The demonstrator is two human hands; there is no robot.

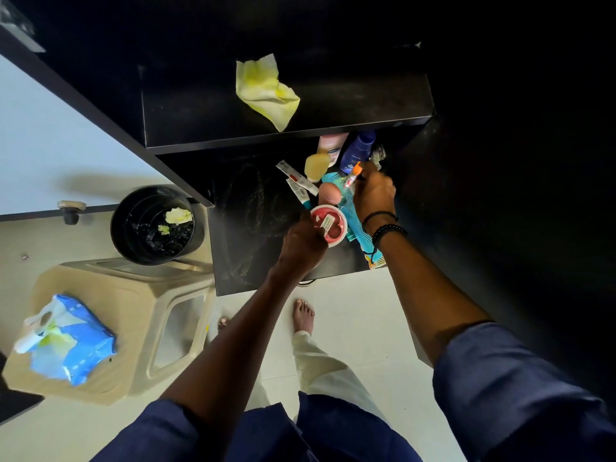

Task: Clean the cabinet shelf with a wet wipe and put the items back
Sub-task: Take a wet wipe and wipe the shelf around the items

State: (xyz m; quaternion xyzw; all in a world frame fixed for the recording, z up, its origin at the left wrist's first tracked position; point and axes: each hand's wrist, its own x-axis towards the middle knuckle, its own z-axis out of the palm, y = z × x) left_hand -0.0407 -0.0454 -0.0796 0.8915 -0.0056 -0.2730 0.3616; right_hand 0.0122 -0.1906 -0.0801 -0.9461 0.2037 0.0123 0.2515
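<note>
Left hand (pixel 301 241) gripping red-lidded jar (pixel 330 225), right hand (pixel 373 195) pinching small orange-capped tube (pixel 352 176); toiletries parked on lower shelf (pixel 253 221), likely keeping upper shelf (pixel 213 121) clear for used wipe (pixel 265 90).

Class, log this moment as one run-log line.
left hand: holds round red jar | right hand: grips orange-capped tube | wipe: upper shelf
</note>
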